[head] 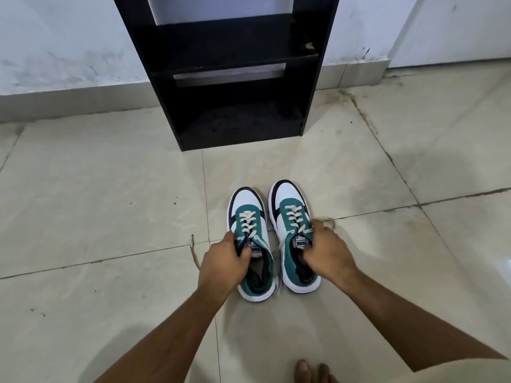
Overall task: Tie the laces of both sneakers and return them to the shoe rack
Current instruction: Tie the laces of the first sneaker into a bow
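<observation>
The word "PUMA" can be read on the tongue label of the left sneaker [250,239] and again on the tongue label of the right sneaker [294,233], both near the lower middle of the frame.

Counted: two sneakers, one [250,244] at 7 o'clock of the other [294,236]; two hands [221,264] [329,252]; one shoe rack [229,76] at 12.
</observation>
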